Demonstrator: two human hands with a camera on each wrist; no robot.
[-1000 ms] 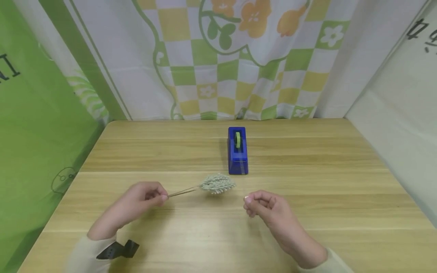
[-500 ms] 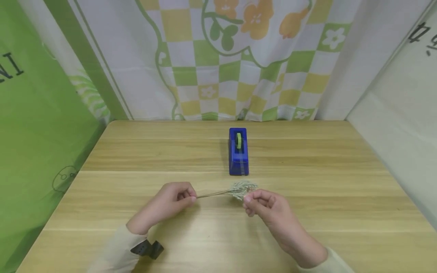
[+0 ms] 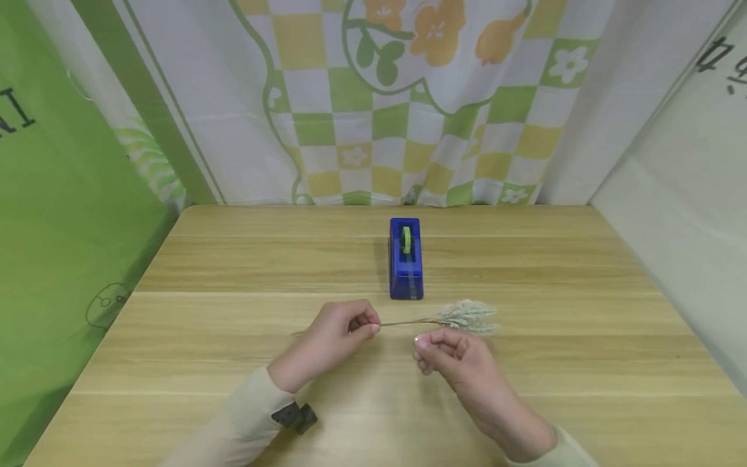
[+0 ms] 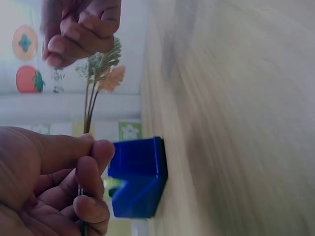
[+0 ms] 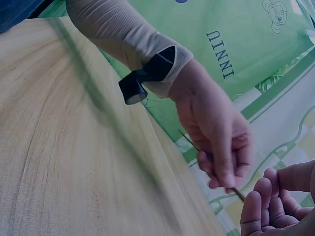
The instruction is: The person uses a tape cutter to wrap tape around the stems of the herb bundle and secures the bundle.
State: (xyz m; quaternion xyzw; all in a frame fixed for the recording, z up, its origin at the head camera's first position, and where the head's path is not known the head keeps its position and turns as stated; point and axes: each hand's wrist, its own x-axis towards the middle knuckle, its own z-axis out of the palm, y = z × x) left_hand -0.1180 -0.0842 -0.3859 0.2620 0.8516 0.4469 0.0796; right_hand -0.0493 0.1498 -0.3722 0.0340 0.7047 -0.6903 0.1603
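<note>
My left hand [image 3: 334,340] pinches the thin brown stems of a small bunch of dried grass [image 3: 468,316] between thumb and fingers, above the table. Its pale green, feathery heads point right, just behind my right hand [image 3: 463,368]. My right thumb and forefinger pinch a tiny shiny bit that looks like clear tape, though it is too small to be certain. In the left wrist view, the stems [image 4: 89,112] rise out of the left fingers. The right wrist view shows the stem's tail end sticking out behind the left hand [image 5: 216,130]; the right hand's fingers hide the heads.
A blue tape dispenser [image 3: 406,275] with a yellow-green roll core stands behind the hands on the wooden table [image 3: 233,259]. A checked curtain [image 3: 391,149] hangs at the table's back edge. A black wrist camera [image 3: 294,418] sits on the left sleeve.
My left hand has moved right with the dried grass, so its heads have passed behind the right hand and out beyond it. The right hand has stayed almost still.
</note>
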